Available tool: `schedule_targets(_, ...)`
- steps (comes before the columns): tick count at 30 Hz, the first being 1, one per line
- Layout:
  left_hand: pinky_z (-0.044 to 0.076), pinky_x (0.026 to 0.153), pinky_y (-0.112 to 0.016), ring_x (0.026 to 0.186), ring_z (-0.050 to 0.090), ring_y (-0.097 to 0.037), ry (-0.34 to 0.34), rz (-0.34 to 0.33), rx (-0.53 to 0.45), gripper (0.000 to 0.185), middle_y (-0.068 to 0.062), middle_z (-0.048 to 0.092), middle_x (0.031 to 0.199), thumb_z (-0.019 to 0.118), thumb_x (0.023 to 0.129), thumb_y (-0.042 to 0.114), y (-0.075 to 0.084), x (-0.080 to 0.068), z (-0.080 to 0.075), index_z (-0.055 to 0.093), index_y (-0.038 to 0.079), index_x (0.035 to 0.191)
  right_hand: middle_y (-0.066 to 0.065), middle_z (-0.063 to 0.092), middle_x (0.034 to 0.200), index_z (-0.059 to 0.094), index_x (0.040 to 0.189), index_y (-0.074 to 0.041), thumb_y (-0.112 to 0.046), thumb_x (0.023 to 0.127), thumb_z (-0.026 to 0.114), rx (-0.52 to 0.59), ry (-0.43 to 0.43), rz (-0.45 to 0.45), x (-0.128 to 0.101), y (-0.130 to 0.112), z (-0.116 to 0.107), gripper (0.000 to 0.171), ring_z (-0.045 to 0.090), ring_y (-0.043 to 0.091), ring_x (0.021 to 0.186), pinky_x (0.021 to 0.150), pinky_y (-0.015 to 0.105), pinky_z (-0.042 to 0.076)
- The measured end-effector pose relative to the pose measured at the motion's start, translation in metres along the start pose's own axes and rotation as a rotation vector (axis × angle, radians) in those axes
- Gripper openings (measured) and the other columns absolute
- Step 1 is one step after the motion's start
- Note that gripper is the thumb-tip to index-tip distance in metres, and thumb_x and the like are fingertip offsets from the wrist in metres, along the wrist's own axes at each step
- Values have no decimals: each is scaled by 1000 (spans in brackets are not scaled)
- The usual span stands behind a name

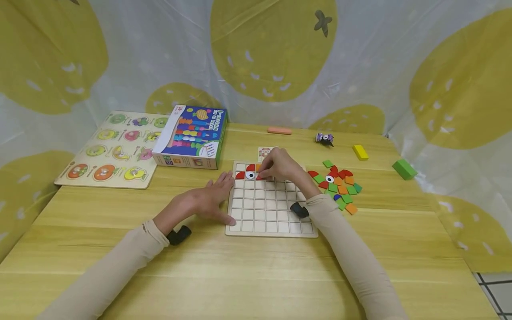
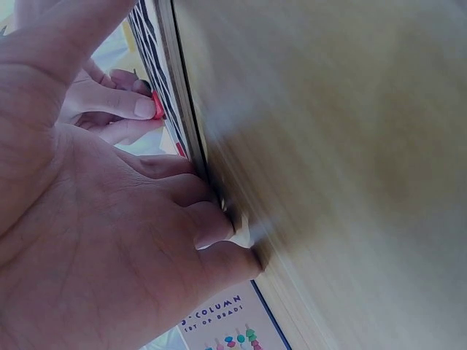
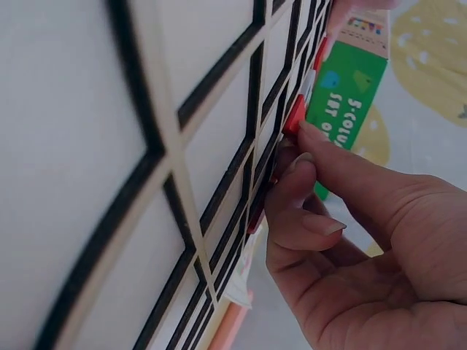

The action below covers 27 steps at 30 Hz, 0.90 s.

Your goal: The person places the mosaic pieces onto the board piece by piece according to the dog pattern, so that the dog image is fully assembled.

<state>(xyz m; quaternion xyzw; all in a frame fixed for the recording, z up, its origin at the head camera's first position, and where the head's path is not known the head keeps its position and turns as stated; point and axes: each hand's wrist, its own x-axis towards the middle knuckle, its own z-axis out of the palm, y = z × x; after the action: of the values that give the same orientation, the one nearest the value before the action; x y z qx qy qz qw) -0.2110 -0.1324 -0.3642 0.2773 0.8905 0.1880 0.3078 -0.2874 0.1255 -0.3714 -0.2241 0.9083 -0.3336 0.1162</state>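
Observation:
A wooden grid board lies on the table. Red pieces and an eye tile sit in its top left cells. My right hand reaches over the top rows and pinches a small red tile against the board. My left hand lies flat on the table with spread fingers touching the board's left edge. In the left wrist view the left hand's fingertips press on that edge, and the red tile shows beyond them. A heap of loose coloured tiles lies right of the board.
A blue toy box and a fruit puzzle board lie at the back left. A pattern card, an orange stick, a small toy, a yellow block and a green block lie behind and right.

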Motion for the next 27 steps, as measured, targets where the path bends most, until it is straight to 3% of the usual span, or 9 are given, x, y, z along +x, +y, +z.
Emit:
schedule_targets(6, 0, 133, -61, 165, -15, -41, 2, -4, -2, 122, -24, -15, 178, 83, 95, 45, 2, -1, -1, 2, -7, 169, 11, 82, 86, 86, 91, 1, 0, 88, 88, 33, 8, 21, -1, 1, 0, 4, 73, 14, 73, 64, 24, 57)
schedule_targets(13, -1, 132, -62, 165, -15, -43, 1, 6, 5, 123, -26, -14, 178, 83, 95, 46, -1, 2, 0, 1, -9, 169, 11, 83, 91, 87, 92, -2, 2, 89, 87, 25, -16, 15, -3, 0, 0, 5, 75, 17, 80, 72, 27, 61)
schedule_targets(27, -1, 132, -63, 165, -14, -43, 12, 8, -10, 123, -25, -13, 178, 83, 94, 47, -2, 2, 2, 2, -8, 169, 11, 83, 95, 86, 97, 0, 2, 88, 88, 62, 1, 16, -6, 2, -1, 9, 76, 17, 83, 75, 28, 63)
